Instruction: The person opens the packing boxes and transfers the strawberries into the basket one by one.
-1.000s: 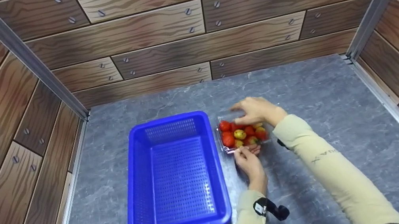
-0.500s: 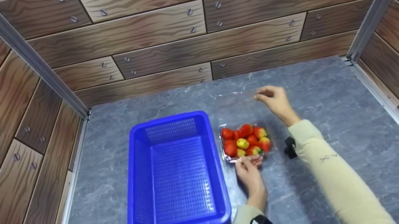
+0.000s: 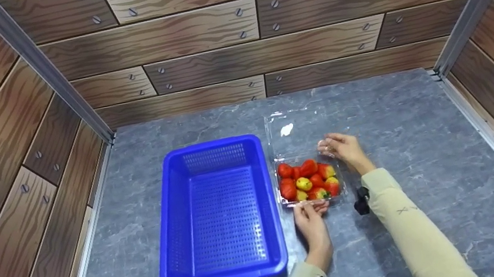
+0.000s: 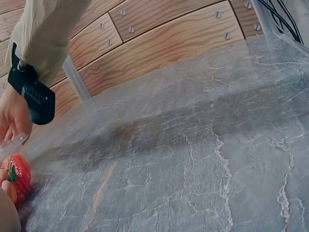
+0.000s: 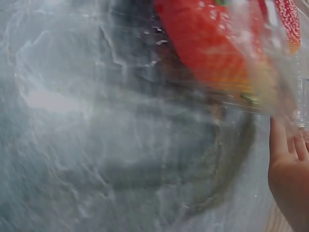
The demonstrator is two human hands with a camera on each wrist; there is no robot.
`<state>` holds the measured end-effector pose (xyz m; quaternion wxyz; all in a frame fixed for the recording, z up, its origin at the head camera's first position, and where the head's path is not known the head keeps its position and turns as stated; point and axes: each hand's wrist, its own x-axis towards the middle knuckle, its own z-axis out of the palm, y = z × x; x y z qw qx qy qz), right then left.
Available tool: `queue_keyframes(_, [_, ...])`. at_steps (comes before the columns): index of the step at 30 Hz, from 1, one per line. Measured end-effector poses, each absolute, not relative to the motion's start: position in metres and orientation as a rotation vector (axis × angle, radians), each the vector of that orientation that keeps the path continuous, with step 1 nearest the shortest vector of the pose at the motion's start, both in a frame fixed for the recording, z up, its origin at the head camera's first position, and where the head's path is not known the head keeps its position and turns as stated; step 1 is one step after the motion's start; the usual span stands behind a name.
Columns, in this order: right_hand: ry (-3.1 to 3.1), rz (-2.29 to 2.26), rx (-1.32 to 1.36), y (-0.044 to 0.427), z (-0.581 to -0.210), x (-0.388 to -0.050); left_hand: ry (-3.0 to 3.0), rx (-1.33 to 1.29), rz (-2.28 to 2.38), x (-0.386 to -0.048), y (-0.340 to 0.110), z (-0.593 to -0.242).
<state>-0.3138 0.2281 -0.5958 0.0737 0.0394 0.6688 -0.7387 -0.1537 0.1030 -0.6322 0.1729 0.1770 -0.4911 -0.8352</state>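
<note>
Strawberries and a small yellow fruit (image 3: 304, 184) fill a clear plastic box (image 3: 342, 185), whose transparent lid (image 3: 298, 133) lies folded back on the far side. The left hand (image 3: 314, 232) pinches the box's near rim, some fingers beneath it. At the right end of the hinge side, the right hand (image 3: 347, 152) holds the plastic between thumb and fingers. In the left wrist view, the right hand (image 4: 14, 116) is by the plastic, near a strawberry (image 4: 21, 174). The right wrist view shows blurred strawberries (image 5: 207, 43) through plastic and the left hand (image 5: 292, 183) at its edge.
A blue perforated basket (image 3: 279, 232) stands left of the box, close beside it. Wood-patterned walls (image 3: 197, 74) with metal corner posts enclose the grey marbled table (image 3: 417, 146). Some cables (image 4: 282, 17) show in the left wrist view.
The right hand has moved from above the fruit to the lid's far side, then back down to the hinge corner. The lid now lies flat; the box sits slightly nearer, the left hand still gripping it.
</note>
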Motion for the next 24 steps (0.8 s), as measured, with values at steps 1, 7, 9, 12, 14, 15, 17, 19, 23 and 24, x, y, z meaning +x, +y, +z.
queue_keyframes(1, [1.989, -2.202, 0.11, 0.228, -0.598, -0.313, -1.396, 0.499, -2.37, -0.154, 0.103, -0.632])
queue_keyframes(7, [1.873, -2.12, 0.053, 0.231, -0.617, -0.306, -1.416, 0.502, -2.364, -0.154, 0.099, -0.633])
queue_keyframes(9, [1.83, -2.129, 0.049, 0.231, -0.624, -0.305, -1.412, 0.502, -2.367, -0.154, 0.098, -0.635])
queue_keyframes(12, [1.77, -2.165, 0.039, 0.233, -0.632, -0.303, -1.398, 0.481, -2.394, -0.154, 0.095, -0.636])
queue_keyframes(14, [1.727, -2.207, 0.037, 0.235, -0.637, -0.302, -1.384, 0.453, -2.428, -0.153, 0.094, -0.637])
queue_keyframes(15, [1.701, -2.237, 0.044, 0.236, -0.639, -0.301, -1.378, 0.437, -2.449, -0.152, 0.094, -0.637])
queue_keyframes(17, [1.667, -2.279, 0.019, 0.237, -0.642, -0.299, -1.367, 0.41, -2.49, -0.151, 0.092, -0.639])
queue_keyframes(19, [1.605, -2.346, 0.018, 0.237, -0.644, -0.296, -1.358, 0.385, -2.523, -0.149, 0.091, -0.641])
queue_keyframes(23, [1.444, -2.497, 0.038, 0.237, -0.647, -0.289, -1.354, 0.367, -2.577, -0.144, 0.091, -0.645])
queue_keyframes(24, [1.392, -2.545, 0.061, 0.238, -0.647, -0.287, -1.36, 0.365, -2.592, -0.142, 0.091, -0.645])
